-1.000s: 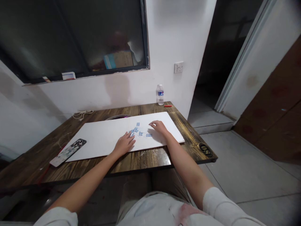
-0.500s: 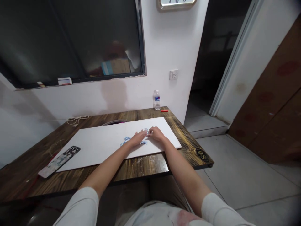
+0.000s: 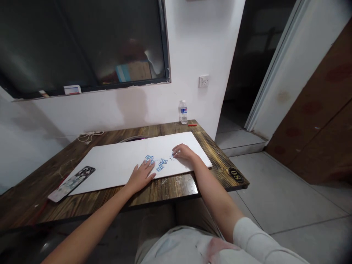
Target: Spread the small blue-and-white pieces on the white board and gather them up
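Several small blue-and-white striped pieces [image 3: 160, 168] lie in clusters on a white board [image 3: 110, 167] on the table. My left hand [image 3: 141, 176] rests palm down at the board's near edge, fingers spread, with its fingertips touching the left cluster and partly covering it. To the right, my right hand [image 3: 183, 151] is curled, thumb and fingers closed at a small blue-edged piece [image 3: 172, 154] that shows beside the fingertips. A thin dark strand or mark lies on the board just below that piece.
A phone in a patterned case [image 3: 72, 184] overlaps the board's left end. Towards the wall stand a water bottle [image 3: 183, 112], a red pen-like stick [image 3: 192, 125] and a white cable [image 3: 89, 136]. A round rim [image 3: 133, 139] shows behind the board. White crumbs lie along the table's front [image 3: 172, 186].
My left hand has moved left and nearer, away from my right hand, and its fingers are spread on the left pieces. The clusters have shifted. My right hand stays near the same spot.
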`<state>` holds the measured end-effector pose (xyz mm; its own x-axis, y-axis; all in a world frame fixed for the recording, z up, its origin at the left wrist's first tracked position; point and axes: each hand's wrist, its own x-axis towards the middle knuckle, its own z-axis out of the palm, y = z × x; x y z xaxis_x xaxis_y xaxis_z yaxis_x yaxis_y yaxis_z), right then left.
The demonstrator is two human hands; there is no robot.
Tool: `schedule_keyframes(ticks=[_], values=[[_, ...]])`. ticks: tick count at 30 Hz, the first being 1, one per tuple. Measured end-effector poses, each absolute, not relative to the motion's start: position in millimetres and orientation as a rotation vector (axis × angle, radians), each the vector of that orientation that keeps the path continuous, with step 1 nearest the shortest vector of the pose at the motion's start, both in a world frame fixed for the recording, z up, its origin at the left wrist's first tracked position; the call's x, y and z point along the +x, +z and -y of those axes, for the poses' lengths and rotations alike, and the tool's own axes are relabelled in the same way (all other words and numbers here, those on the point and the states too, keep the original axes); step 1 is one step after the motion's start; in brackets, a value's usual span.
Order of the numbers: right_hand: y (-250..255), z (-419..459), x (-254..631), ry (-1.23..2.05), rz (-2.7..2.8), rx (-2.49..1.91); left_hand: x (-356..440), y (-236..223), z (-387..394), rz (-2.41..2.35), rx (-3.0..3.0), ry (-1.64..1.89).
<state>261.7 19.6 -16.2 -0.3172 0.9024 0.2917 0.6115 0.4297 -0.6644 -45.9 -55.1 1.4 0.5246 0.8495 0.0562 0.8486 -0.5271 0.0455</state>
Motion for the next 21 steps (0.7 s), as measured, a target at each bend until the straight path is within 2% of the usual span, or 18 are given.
schedule_keyframes(ticks=[7, 14, 17, 21], values=[[-14, -15, 248, 0.759, 2.15, -1.077, -38, -3, 16, -1.573, 2.572, 0.014], [-14, -11, 227, 0.477, 2.195, -1.164, 21, -3, -15, -1.288, 2.586, 0.102], [-19, -11, 222, 0.324, 2.161, -1.282, 26, -8, -11, -1.068, 2.656, 0.133], [-25, -17, 223, 0.329, 2.062, -1.301, 13, -12, -7, -0.907, 2.705, 0.225]])
